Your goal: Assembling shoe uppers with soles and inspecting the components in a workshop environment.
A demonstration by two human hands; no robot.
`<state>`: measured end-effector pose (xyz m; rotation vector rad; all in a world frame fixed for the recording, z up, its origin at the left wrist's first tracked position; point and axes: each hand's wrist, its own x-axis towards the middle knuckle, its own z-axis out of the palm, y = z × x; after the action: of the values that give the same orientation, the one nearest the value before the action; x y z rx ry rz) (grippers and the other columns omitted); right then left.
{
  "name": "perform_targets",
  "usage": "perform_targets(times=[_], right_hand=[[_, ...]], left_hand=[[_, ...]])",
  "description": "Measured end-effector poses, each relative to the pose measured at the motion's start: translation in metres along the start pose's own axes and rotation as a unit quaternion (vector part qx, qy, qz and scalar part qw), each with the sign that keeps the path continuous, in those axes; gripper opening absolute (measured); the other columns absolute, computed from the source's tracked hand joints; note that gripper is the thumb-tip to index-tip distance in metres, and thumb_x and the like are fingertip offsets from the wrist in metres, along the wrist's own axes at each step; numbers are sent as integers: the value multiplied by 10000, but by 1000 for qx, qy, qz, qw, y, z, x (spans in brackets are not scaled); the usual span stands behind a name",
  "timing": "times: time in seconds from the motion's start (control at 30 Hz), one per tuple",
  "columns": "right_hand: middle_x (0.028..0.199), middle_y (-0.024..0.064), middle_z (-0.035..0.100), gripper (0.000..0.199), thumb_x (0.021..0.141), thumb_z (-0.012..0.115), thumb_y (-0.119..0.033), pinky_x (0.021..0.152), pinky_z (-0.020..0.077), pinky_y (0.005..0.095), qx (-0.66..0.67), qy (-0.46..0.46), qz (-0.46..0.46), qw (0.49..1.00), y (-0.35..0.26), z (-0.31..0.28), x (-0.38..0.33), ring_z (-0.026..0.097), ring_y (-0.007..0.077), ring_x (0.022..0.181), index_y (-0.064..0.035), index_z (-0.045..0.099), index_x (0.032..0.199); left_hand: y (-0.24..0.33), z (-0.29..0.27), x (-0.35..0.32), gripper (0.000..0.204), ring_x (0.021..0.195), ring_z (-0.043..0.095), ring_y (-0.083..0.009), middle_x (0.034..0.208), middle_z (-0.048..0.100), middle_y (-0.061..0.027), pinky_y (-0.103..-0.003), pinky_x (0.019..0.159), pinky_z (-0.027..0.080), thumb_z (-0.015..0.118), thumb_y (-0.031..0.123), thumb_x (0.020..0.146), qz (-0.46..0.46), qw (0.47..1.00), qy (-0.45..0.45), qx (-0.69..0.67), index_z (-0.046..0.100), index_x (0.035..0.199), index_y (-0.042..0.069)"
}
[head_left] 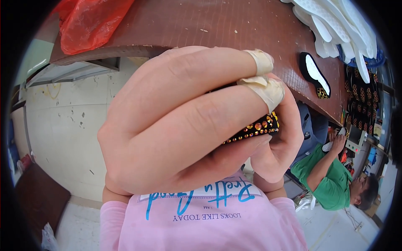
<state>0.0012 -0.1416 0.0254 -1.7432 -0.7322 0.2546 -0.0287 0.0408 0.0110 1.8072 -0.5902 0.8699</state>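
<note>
A black piece studded with amber-gold rhinestones [259,126], like part of a shoe upper, is held close up between my two hands. My left hand [180,113] fills the middle of the view, its fingers bent over the piece and hiding most of it. Pale tape wraps two of its fingertips. My right hand [287,138] curls round the piece from the right, with its thumb and fingers partly behind the left hand.
A brown table [176,23] spans the far side, with a red plastic bag [90,25], a black shoe piece with a white insole [315,71] and white sole-shaped pieces [335,23]. Black studded strips [362,98] lie at right. A co-worker in green [328,180] handles a similar piece.
</note>
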Motion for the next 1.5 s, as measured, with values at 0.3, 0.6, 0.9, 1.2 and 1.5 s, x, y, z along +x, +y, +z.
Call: perform_targets(times=[0.3, 0.6, 0.9, 1.2, 1.5], right_hand=[[1175, 160, 596, 714, 658, 787, -91, 883, 467, 309, 45, -53, -54, 996, 10, 2, 12, 600, 241, 1004, 56, 459, 1275], [1175, 117, 572, 747, 640, 767, -283, 922, 419, 322, 205, -45, 57, 976, 25, -11, 19, 547, 224, 1059, 7, 472, 1262], [1180, 104, 566, 834, 543, 779, -306, 930, 405, 326, 151, -14, 60, 987, 29, -16, 5, 538, 218, 1063, -10, 474, 1260], [1173, 109, 574, 813, 532, 755, -255, 927, 407, 320, 100, 9, 31, 994, 26, -12, -1, 542, 226, 1053, -12, 479, 1258], [1182, 129, 572, 781, 565, 714, -231, 939, 401, 324, 143, -8, 118, 983, 19, -16, 3, 541, 236, 1053, 15, 474, 1266]], left_hand=[[6, 15, -5, 455, 1007, 599, -334, 1156, 562, -268, -376, 837, 506, 693, 234, 726, -63, 994, 75, -54, 597, 1078, -38], [-1, 41, -11, 576, 1041, 578, -312, 1174, 551, -235, -359, 869, 492, 605, 459, 827, -62, 996, 56, -18, 566, 1129, -30], [3, 56, -10, 612, 1049, 576, -312, 1174, 555, -224, -358, 883, 485, 518, 534, 882, -41, 999, -4, 22, 563, 1129, -24], [-4, 51, -10, 580, 1051, 572, -318, 1158, 564, -223, -368, 896, 472, 514, 509, 886, 9, 999, -27, 32, 569, 1119, -20], [0, 46, -8, 515, 1056, 568, -317, 1159, 565, -217, -373, 921, 453, 496, 441, 893, -47, 995, -66, 49, 560, 1138, -8]])
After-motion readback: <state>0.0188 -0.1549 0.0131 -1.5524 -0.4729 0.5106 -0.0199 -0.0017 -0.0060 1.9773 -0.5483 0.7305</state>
